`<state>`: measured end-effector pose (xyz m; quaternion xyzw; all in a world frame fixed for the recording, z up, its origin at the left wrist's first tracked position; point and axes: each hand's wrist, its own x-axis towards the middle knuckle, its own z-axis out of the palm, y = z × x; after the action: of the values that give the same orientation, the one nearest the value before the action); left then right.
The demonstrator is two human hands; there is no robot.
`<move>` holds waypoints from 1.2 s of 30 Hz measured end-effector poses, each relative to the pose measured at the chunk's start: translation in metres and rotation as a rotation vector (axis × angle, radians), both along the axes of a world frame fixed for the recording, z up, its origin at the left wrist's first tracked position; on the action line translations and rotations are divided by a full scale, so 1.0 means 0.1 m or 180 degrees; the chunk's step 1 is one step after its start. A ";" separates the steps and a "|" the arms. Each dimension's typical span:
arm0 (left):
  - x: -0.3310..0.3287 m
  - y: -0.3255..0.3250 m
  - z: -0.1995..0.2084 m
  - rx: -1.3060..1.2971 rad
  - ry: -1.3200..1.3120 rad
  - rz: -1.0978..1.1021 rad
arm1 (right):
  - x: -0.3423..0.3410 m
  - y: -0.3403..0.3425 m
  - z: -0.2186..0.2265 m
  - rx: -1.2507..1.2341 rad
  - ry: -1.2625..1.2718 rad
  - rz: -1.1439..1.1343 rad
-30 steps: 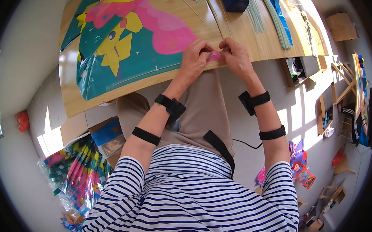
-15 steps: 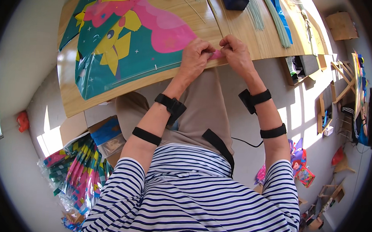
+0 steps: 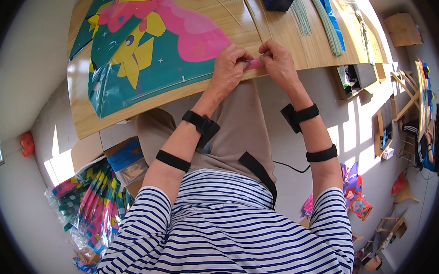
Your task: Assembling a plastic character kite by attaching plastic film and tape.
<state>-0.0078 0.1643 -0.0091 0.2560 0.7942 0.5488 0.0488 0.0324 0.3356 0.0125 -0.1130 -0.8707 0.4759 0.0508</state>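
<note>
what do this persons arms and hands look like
The left hand and right hand wear no gloves. Each forearm bears two black straps; those nearer the wrists carry dark blocks. White sleeves with navy stripes cover the upper arms. A black cable shows beside the right forearm.

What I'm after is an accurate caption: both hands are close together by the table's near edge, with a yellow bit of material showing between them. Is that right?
The colour is wrong: the head view shows a pink bit of material, not yellow, between the left hand and the right hand. Both are close together by the table's near edge.
</note>
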 end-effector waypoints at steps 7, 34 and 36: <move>0.00 0.05 -0.04 -0.0152 0.0212 0.0067 | 0.01 0.03 -0.05 -0.0122 0.0111 0.0042; 0.00 0.07 -0.03 -0.0250 0.0307 0.0112 | 0.06 0.16 -0.03 -0.0462 -0.0027 -0.0309; 0.01 0.07 -0.03 -0.0236 0.0304 0.0130 | 0.12 0.16 -0.02 -0.0373 0.0076 -0.0255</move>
<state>-0.0072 0.1709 -0.0117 0.2636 0.8205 0.5071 0.0090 0.0443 0.3516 0.0109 -0.1449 -0.8355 0.5249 0.0734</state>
